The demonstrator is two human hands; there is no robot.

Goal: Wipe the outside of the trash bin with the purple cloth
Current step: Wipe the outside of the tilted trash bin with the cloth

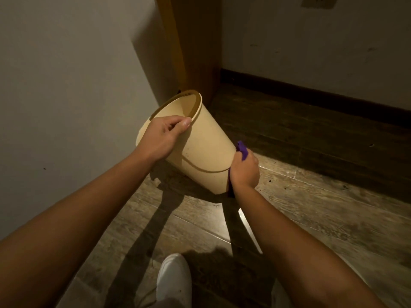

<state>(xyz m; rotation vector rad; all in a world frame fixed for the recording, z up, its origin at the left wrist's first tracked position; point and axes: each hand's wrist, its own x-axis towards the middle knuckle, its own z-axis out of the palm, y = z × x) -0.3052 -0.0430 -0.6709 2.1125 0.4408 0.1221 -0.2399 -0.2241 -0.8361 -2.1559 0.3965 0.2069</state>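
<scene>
Bin tilted mid-frame, I see left hand gripping rim; right hand closed on purple cloth, pressed against bin's right side.

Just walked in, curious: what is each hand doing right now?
Left hand: closed on the rim of the trash bin, holding it tilted.
Right hand: closed on the purple cloth, against the bin's side.

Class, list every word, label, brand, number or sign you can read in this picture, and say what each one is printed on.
None: no readable text shows anywhere.
Trash bin: plain side, no label showing.
Purple cloth: no tag or print showing.
White shoe: no logo showing.
Wall plate at the top edge: no marking readable.
</scene>
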